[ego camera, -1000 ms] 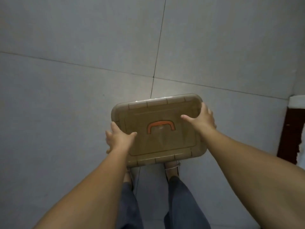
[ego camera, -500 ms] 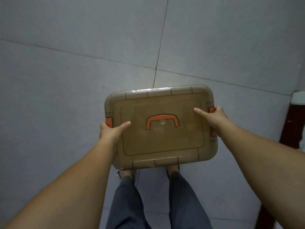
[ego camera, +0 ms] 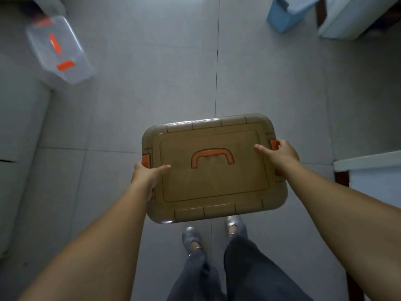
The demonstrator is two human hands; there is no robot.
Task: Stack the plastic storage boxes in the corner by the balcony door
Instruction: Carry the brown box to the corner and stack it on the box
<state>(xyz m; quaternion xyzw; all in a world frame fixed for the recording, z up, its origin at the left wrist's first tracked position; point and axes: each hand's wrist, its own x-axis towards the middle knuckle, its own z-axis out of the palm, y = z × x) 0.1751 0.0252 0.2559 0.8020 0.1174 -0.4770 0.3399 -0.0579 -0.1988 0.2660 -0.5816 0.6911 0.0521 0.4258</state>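
I hold a brown plastic storage box [ego camera: 213, 187] with an orange lid handle and orange side clips, lifted above the tiled floor in front of my legs. My left hand [ego camera: 145, 176] grips its left edge, thumb lying on the lid. My right hand [ego camera: 278, 155] grips the right edge by the clip, thumb also on the lid. A clear storage box [ego camera: 59, 49] with orange clips and handle stands on the floor at the upper left.
A blue bin [ego camera: 284, 14] stands at the top right beside white furniture [ego camera: 351, 20]. A white surface on a dark wooden leg [ego camera: 368, 164] is at the right. A pale sofa-like edge [ego camera: 19, 118] runs along the left. My feet [ego camera: 191, 237] are below the box.
The brown box has come up from the floor and closer to me. The view has lifted, bringing the clear box, blue bin and furniture into sight.
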